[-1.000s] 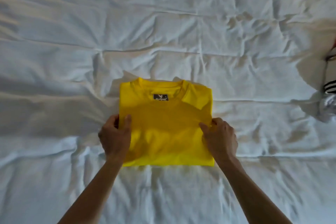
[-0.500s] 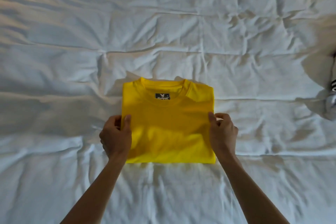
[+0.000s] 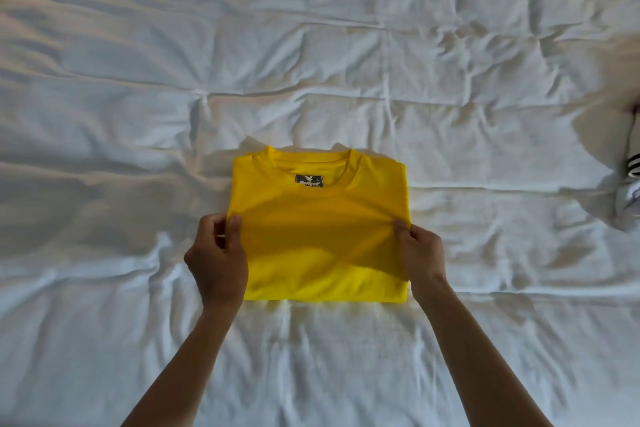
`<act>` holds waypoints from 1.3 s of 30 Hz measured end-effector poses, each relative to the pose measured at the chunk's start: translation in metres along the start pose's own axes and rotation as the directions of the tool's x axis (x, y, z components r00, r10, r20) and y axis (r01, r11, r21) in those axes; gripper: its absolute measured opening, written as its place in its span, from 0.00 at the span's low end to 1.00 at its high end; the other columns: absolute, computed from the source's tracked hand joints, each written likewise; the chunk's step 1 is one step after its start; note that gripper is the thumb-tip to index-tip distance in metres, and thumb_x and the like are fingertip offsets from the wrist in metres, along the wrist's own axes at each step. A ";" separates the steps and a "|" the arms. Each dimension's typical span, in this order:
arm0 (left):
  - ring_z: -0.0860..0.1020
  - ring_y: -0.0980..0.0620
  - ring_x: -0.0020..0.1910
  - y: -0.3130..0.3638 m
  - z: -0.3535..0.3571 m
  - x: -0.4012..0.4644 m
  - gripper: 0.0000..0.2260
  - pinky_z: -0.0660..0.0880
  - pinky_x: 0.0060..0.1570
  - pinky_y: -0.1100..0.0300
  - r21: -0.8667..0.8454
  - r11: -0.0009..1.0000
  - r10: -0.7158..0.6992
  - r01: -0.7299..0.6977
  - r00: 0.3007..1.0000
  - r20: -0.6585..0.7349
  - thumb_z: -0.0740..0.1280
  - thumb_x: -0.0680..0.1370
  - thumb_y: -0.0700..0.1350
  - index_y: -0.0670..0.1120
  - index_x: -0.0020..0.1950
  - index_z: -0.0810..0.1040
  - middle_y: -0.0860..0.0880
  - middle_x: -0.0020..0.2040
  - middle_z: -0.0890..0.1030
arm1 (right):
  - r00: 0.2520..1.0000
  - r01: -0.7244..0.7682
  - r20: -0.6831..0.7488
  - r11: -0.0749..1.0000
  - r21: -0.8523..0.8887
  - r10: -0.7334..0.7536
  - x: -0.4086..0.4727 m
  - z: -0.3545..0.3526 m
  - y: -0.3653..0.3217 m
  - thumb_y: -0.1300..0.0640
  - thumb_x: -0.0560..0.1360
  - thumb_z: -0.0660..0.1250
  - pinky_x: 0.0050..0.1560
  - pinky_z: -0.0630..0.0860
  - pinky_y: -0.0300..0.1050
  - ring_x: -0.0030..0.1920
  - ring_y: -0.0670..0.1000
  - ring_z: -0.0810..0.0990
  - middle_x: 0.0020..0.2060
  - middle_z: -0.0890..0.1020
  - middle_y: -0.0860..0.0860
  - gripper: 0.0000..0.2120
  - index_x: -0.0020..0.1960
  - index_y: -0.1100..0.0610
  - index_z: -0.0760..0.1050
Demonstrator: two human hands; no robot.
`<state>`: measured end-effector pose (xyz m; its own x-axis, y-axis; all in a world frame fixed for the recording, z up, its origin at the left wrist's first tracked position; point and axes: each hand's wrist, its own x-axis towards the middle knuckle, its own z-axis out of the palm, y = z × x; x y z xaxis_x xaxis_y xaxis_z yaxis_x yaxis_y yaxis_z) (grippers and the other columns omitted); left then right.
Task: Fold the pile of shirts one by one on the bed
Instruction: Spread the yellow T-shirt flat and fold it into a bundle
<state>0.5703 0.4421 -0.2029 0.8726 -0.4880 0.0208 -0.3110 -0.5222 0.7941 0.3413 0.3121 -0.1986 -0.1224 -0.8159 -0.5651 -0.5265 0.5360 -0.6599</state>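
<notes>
Yellow shirt (image 3: 322,229) lies folded into a rectangle on the white bed (image 3: 346,45), collar away from the person. Left hand (image 3: 216,258) pinches its left edge and right hand (image 3: 420,253) pinches its right edge. Striped clothing (image 3: 632,191) sits at the bed's far right.

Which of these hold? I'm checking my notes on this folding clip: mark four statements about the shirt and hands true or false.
1. The yellow shirt lies folded, collar away from the person. True.
2. Only the left hand touches it. False: the right hand pinches its other side edge too.
3. The neck label shows. True.
4. The shirt lies on a wooden table. False: it lies on the white bedsheet.
</notes>
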 end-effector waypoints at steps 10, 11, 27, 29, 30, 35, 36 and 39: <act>0.75 0.46 0.38 -0.034 -0.002 -0.008 0.12 0.66 0.42 0.57 0.080 0.982 -0.180 0.172 0.977 0.112 0.67 0.81 0.49 0.41 0.45 0.81 0.48 0.37 0.78 | 0.988 0.139 -0.037 0.961 -0.238 -0.152 -0.026 0.001 0.029 0.41 0.77 0.68 0.30 0.61 0.47 0.29 0.51 0.67 0.25 0.67 0.51 0.26 0.30 0.57 0.63; 0.75 0.45 0.37 -0.035 -0.005 -0.010 0.11 0.66 0.41 0.57 0.080 0.987 -0.149 0.141 0.983 0.109 0.68 0.81 0.48 0.41 0.43 0.81 0.48 0.36 0.78 | 0.983 0.158 -0.045 0.952 -0.262 -0.175 -0.029 0.001 0.032 0.43 0.76 0.68 0.29 0.60 0.46 0.29 0.51 0.67 0.25 0.68 0.50 0.26 0.30 0.57 0.64; 0.74 0.47 0.40 -0.019 0.015 0.027 0.19 0.67 0.43 0.54 0.094 0.982 -0.185 0.165 0.945 0.270 0.63 0.79 0.62 0.48 0.41 0.76 0.48 0.38 0.78 | 0.997 0.048 0.073 0.978 -0.201 -0.034 0.017 0.008 0.007 0.28 0.69 0.65 0.52 0.74 0.53 0.52 0.56 0.77 0.51 0.79 0.52 0.35 0.60 0.57 0.74; 0.72 0.46 0.36 -0.017 0.021 0.036 0.21 0.65 0.38 0.53 0.078 0.981 -0.195 0.179 0.921 0.338 0.63 0.80 0.61 0.47 0.36 0.71 0.49 0.33 0.75 | 0.988 0.068 0.150 0.974 -0.215 -0.036 0.025 0.008 0.003 0.30 0.70 0.65 0.50 0.73 0.51 0.51 0.55 0.76 0.50 0.78 0.52 0.33 0.59 0.57 0.74; 0.72 0.47 0.36 -0.016 0.023 0.039 0.20 0.65 0.36 0.52 0.066 0.980 -0.199 0.188 0.907 0.370 0.64 0.80 0.59 0.47 0.36 0.70 0.49 0.32 0.74 | 0.985 0.076 0.168 0.975 -0.210 -0.041 0.028 0.008 0.003 0.31 0.71 0.66 0.51 0.74 0.52 0.51 0.55 0.76 0.50 0.78 0.53 0.32 0.59 0.57 0.75; 0.79 0.45 0.53 -0.015 0.033 0.045 0.18 0.74 0.54 0.50 -0.043 0.985 -0.126 0.169 0.860 0.494 0.65 0.78 0.59 0.48 0.59 0.78 0.47 0.52 0.82 | 0.981 0.155 0.126 0.987 -0.030 -0.150 0.027 0.013 0.008 0.47 0.78 0.68 0.48 0.77 0.51 0.50 0.58 0.81 0.48 0.82 0.55 0.13 0.54 0.56 0.77; 0.79 0.45 0.56 -0.009 0.032 0.046 0.22 0.74 0.58 0.48 -0.059 0.986 -0.108 0.157 0.864 0.492 0.63 0.76 0.60 0.47 0.63 0.77 0.46 0.56 0.82 | 0.977 0.187 0.099 0.982 0.006 -0.187 0.024 0.013 0.004 0.49 0.78 0.68 0.45 0.77 0.48 0.48 0.56 0.81 0.45 0.82 0.54 0.11 0.52 0.56 0.77; 0.77 0.43 0.59 0.023 0.028 0.056 0.27 0.72 0.62 0.47 -0.084 0.991 -0.051 0.103 0.876 0.479 0.60 0.75 0.61 0.45 0.66 0.75 0.44 0.60 0.81 | 0.961 0.275 0.021 0.960 0.047 -0.276 0.011 0.001 -0.025 0.49 0.78 0.68 0.39 0.74 0.44 0.42 0.51 0.80 0.41 0.82 0.51 0.11 0.48 0.57 0.77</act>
<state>0.6019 0.3832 -0.2004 0.5999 -0.7363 -0.3131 -0.1867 -0.5093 0.8401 0.3537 0.2901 -0.1889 0.0454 -0.9274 -0.3714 -0.5000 0.3008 -0.8121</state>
